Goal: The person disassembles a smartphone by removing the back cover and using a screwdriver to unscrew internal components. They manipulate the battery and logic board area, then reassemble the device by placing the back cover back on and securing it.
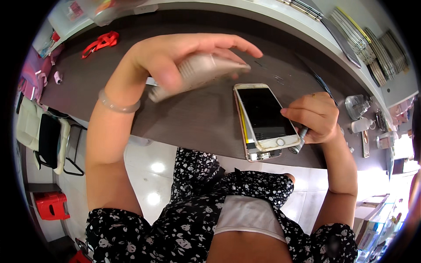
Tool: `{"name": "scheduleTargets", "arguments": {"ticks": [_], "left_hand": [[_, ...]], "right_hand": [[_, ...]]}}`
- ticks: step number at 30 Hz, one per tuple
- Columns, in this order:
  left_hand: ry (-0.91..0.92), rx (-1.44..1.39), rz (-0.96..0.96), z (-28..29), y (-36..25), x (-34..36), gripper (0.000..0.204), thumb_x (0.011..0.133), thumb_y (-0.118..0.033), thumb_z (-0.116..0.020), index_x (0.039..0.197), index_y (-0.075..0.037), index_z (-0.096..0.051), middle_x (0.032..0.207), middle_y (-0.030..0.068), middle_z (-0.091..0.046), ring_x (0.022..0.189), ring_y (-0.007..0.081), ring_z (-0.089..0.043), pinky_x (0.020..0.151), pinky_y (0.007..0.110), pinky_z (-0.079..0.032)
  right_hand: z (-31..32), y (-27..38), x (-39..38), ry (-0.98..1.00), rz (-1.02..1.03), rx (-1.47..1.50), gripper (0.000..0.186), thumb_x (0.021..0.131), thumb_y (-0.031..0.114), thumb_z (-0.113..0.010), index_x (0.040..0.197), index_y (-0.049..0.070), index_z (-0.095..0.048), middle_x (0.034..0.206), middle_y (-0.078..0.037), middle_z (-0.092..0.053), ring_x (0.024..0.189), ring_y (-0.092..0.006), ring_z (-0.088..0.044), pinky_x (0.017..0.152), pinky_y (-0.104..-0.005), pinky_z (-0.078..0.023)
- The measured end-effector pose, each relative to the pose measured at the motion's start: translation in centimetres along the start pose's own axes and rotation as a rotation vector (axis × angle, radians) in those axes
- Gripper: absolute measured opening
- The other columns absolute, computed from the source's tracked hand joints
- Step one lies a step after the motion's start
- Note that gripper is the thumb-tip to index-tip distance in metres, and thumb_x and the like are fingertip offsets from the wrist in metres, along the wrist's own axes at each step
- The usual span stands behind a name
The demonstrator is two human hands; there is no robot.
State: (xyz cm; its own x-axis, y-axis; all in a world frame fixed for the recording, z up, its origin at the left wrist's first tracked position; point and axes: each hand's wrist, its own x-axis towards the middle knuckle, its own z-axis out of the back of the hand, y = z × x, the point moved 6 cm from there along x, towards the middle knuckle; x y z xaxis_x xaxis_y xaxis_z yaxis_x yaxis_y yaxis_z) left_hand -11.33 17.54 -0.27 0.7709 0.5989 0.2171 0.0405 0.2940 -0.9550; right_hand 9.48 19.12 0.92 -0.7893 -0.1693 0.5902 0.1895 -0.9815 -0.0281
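The opened phone (pixel 265 111) lies at the near edge of the surface (pixel 197 120). Beside it, the right hand (pixel 316 115) grips a grey tool (pixel 300 142). The left hand (pixel 164 61) holds a blurred pale object (pixel 199 72). Beyond lies a red strap (pixel 101 43).

On left wrist (pixel 139 65) I wear bangle (pixel 119 106), pale, smooth, slightly see-through. My sleeves (pixel 116 232) are short, loose, black with white flower print. Same print covers my legs, on wide trousers (pixel 193 186). Between dark floral folds, white undershirt (pixel 250 215) shows at my waist, plain, with stitched hem.
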Motion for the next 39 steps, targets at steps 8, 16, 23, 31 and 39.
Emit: {"name": "scheduleTargets", "arguments": {"ticks": [8, 16, 23, 31, 39], "left_hand": [[0.103, -0.613, -0.036, 0.0, 0.9, 0.4, 0.129, 0.063, -0.091, -0.035, 0.141, 0.012, -0.023, 0.139, 0.0365, -0.033, 0.120, 0.0514, -0.045, 0.103, 0.056, -0.034], [0.034, -0.748, -0.056, 0.3, 1.3, 0.2, 0.121, 0.067, -0.090, -0.029, 0.141, 0.007, -0.030, 0.144, 0.0277, -0.031, 0.123, 0.0512, -0.042, 0.101, 0.054, -0.038], [0.036, -0.763, -0.032, 0.1, 1.1, 0.2, 0.122, 0.068, -0.089, -0.028, 0.140, 0.010, -0.028, 0.142, 0.0279, -0.035, 0.122, 0.0510, -0.043, 0.102, 0.052, -0.038], [0.005, -0.669, 0.060, -0.1, 1.1, 0.3, 0.133, 0.060, -0.091, -0.039, 0.142, 0.012, -0.020, 0.135, 0.0381, -0.035, 0.120, 0.0511, -0.045, 0.099, 0.058, -0.037], [-0.178, 0.144, 0.160, 2.5, 0.6, -0.8, 0.102, 0.058, -0.051, -0.076, 0.141, -0.007, -0.035, 0.123, 0.0154, -0.054, 0.115, 0.0266, -0.052, 0.097, 0.034, -0.040]], "right_hand": [[0.1, 0.3, -0.1, 0.015, -0.014, -0.037, 0.023, 0.068, 0.024, -0.068, 0.079, 0.004, -0.068, 0.066, -0.004, -0.059, 0.048, -0.0173, -0.055, 0.039, -0.0278, -0.037], [0.0, 0.1, -0.1, 0.003, -0.032, -0.033, 0.024, 0.069, 0.026, -0.069, 0.078, 0.004, -0.068, 0.065, -0.004, -0.059, 0.047, -0.0168, -0.055, 0.040, -0.0270, -0.036], [0.0, -0.1, -0.2, -0.010, -0.031, -0.019, 0.024, 0.070, 0.027, -0.069, 0.077, 0.004, -0.068, 0.065, -0.004, -0.059, 0.047, -0.0170, -0.055, 0.040, -0.0271, -0.036], [0.0, -0.1, -0.2, -0.011, -0.037, -0.011, 0.023, 0.072, 0.027, -0.069, 0.078, 0.004, -0.068, 0.065, -0.004, -0.059, 0.046, -0.0167, -0.054, 0.040, -0.0271, -0.035], [0.1, 0.0, -0.4, -0.030, -0.039, -0.035, 0.023, 0.073, 0.027, -0.068, 0.078, 0.005, -0.068, 0.064, -0.003, -0.059, 0.045, -0.0155, -0.052, 0.039, -0.0267, -0.034]]}}
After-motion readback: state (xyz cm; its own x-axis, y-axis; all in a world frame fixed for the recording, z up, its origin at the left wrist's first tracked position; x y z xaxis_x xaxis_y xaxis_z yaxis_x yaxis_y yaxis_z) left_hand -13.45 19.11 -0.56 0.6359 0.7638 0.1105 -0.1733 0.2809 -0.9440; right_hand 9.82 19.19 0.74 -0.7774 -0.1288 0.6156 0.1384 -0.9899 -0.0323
